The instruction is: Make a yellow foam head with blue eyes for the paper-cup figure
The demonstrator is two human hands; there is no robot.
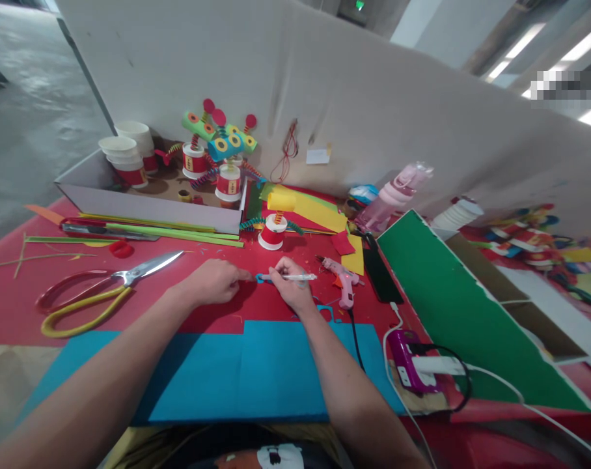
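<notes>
In my right hand is a white pen, its tip end pointing left at a small blue paper piece on the red table covering. My left hand rests on the table to the left, index finger stretched toward the blue piece, other fingers curled under; whether anything is beneath them is hidden. Behind both hands stands a red and white cup figure with a yellow paper roll on a spring and dark green spring arms. A blue paper scrap with a round hole lies right of my right wrist.
Large scissors lie at left, a pink glue gun and phone at right. Blue sheets cover the front edge. A box of cups and finished figures stands behind left; a green panel and purple power strip are at right.
</notes>
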